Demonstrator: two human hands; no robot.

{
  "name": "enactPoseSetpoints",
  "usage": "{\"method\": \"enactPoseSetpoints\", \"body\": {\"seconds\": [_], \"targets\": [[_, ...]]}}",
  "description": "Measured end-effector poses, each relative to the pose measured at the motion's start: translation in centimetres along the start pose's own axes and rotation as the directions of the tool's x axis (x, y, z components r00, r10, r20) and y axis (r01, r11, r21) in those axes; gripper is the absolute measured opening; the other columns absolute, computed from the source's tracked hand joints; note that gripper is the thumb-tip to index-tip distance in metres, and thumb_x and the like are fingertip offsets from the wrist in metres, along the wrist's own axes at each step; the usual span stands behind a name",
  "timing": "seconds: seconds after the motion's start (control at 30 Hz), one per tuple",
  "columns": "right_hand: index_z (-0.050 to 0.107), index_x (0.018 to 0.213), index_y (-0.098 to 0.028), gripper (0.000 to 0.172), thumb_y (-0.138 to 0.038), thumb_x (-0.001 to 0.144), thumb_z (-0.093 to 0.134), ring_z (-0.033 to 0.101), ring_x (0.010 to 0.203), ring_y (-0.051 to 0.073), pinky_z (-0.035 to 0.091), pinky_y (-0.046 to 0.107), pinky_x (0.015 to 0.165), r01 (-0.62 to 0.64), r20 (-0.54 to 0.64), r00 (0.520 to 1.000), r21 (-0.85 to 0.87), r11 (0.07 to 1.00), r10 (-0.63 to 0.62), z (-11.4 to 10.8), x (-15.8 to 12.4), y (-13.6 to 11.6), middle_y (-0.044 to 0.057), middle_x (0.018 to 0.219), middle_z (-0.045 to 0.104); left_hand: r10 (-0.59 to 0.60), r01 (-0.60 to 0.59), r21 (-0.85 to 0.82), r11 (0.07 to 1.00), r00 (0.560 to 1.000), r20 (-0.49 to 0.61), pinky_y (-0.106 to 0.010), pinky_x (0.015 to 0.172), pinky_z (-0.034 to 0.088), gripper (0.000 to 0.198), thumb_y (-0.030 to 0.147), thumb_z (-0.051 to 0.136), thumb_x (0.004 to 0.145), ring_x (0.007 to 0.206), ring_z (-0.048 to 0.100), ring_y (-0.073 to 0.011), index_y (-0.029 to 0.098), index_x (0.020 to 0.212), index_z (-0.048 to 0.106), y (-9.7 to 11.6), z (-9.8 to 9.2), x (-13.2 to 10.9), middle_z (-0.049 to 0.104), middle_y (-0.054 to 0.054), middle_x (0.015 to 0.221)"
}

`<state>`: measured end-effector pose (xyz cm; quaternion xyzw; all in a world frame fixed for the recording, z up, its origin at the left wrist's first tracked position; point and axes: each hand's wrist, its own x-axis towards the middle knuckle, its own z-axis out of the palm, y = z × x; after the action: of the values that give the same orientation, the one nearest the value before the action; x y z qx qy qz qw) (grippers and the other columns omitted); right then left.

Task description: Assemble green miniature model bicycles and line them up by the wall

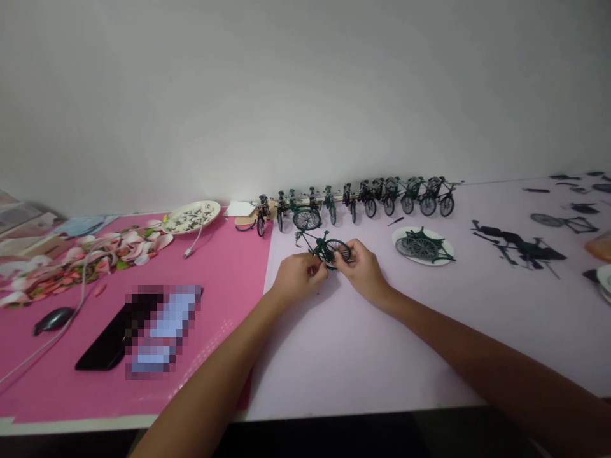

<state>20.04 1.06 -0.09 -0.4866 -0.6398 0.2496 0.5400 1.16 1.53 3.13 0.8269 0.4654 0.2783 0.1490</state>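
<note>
A small dark green model bicycle (323, 245) stands on the pale table, half built, with its handlebar to the left. My left hand (298, 275) is closed on its lower frame near the middle. My right hand (361, 262) pinches the spoked wheel (338, 249) at the bicycle's right end. Both hands meet at the model, just in front of a row of finished green model bicycles (377, 194) lined up along the wall.
A white plate (403, 234) with green bicycle parts lies right of my hands. Loose dark parts (520, 248) are scattered farther right. On the pink mat (224, 280) lie a black phone (107, 346), a mouse (53, 319), a cable, pink petals (71, 261) and a dish (191, 217).
</note>
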Motion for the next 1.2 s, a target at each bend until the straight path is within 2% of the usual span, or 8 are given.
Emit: {"method": "enactPoseSetpoints", "body": {"seconds": [0.23,0.37,0.53,0.7,0.83,0.97,1.07,1.2], "targets": [[0.05,0.085,-0.024,0.028,-0.045,0.085,0.068,0.07,0.065,0.019,0.055,0.028,0.061,-0.033,-0.026,0.999,0.056,0.998,0.034,0.0,0.0,0.1,0.002,0.075,0.07,0.005,-0.005,0.006,1.0,1.0,-0.019,-0.028,0.064,0.037,0.03,0.032,0.054,0.092,0.063,0.058,-0.0143,0.018,0.069,0.069,0.0,0.0,0.0,0.069,-0.003,0.07],[0.051,0.086,-0.024,0.036,-0.05,0.082,0.075,0.073,0.072,0.02,0.062,0.034,0.069,-0.097,-0.035,0.994,0.195,0.976,0.106,0.3,0.2,0.8,0.002,0.079,0.07,0.019,-0.02,-0.014,1.0,1.0,-0.012,-0.028,0.064,0.037,0.033,0.038,0.055,0.094,0.064,0.059,-0.0145,0.019,0.073,0.07,0.1,-0.2,-0.1,0.071,-0.003,0.074],[0.052,0.084,-0.024,0.052,-0.061,0.071,0.087,0.075,0.081,0.022,0.068,0.044,0.084,-0.207,0.016,0.972,0.516,0.831,0.233,0.5,0.8,0.7,-0.001,0.079,0.068,0.017,-0.018,-0.033,0.999,0.999,-0.03,-0.029,0.064,0.035,0.043,0.046,0.049,0.097,0.061,0.057,-0.0152,0.018,0.068,0.067,0.1,-0.9,0.0,0.068,-0.003,0.067],[0.059,0.086,-0.021,0.051,-0.057,0.071,0.091,0.079,0.089,0.024,0.065,0.05,0.098,-0.273,0.09,0.952,0.677,0.684,0.292,-0.1,1.1,-0.3,0.002,0.088,0.075,-0.078,0.071,0.115,0.991,0.995,0.057,-0.032,0.06,0.028,0.057,0.054,0.041,0.1,0.061,0.054,-0.0186,0.019,0.06,0.061,-0.2,-1.4,0.2,0.064,-0.007,0.064],[0.066,0.09,-0.021,0.047,-0.056,0.071,0.091,0.079,0.094,0.026,0.063,0.05,0.101,-0.272,0.11,0.954,0.706,0.654,0.278,-0.5,1.0,-0.9,0.004,0.093,0.078,-0.037,0.032,0.053,0.998,0.995,0.092,-0.032,0.067,0.038,0.055,0.061,0.039,0.101,0.076,0.063,-0.023,0.019,0.088,0.072,-0.7,-1.5,0.3,0.073,-0.008,0.085],[0.07,0.093,-0.021,0.042,-0.054,0.075,0.089,0.078,0.096,0.026,0.062,0.047,0.101,-0.309,0.173,0.947,0.713,0.63,0.27,-0.4,0.9,-0.9,0.006,0.097,0.08,0.05,-0.051,0.001,0.999,0.997,0.055,-0.038,0.082,0.049,0.057,0.066,0.055,0.094,0.098,0.065,-0.0299,0.017,0.119,0.068,-0.9,-1.0,0.2,0.07,-0.014,0.111],[0.071,0.094,-0.022,0.039,-0.052,0.077,0.089,0.077,0.097,0.025,0.062,0.044,0.1,-0.33,0.211,0.942,0.726,0.603,0.261,-0.2,0.8,-0.8,0.007,0.1,0.08,0.079,-0.077,-0.097,0.992,0.997,0.021,-0.044,0.093,0.051,0.058,0.062,0.061,0.093,0.109,0.063,-0.0334,0.016,0.128,0.063,-0.6,-0.3,0.0,0.067,-0.017,0.117],[0.071,0.097,-0.024,0.038,-0.051,0.076,0.089,0.076,0.099,0.025,0.06,0.042,0.098,-0.359,0.246,0.932,0.733,0.577,0.268,0.1,0.6,-0.9,0.006,0.101,0.08,0.059,-0.081,-0.339,0.937,0.995,-0.075,-0.041,0.096,0.051,0.043,0.05,0.063,0.096,0.111,0.063,-0.0289,0.019,0.126,0.066,-0.1,0.8,0.0,0.066,-0.013,0.12]]}}
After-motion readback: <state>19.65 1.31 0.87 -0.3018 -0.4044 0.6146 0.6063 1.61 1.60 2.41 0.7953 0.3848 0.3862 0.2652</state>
